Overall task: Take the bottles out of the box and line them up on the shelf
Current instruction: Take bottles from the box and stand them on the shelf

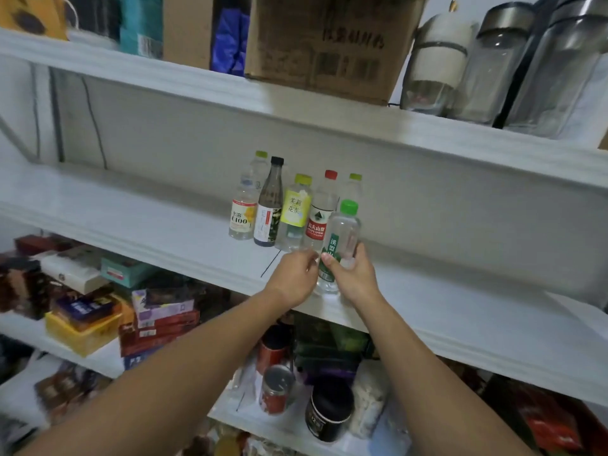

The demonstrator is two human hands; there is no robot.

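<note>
Glass jars [493, 67], perhaps empty, above.

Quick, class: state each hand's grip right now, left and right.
Left hand: fingers curled against the clear plastic bottle with green cap and label; true grip cannot be told.
Right hand: grips that same bottle.

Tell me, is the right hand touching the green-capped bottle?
Touching. The head view shows the right hand curled round the green-capped bottle, thumb on its label.
</note>
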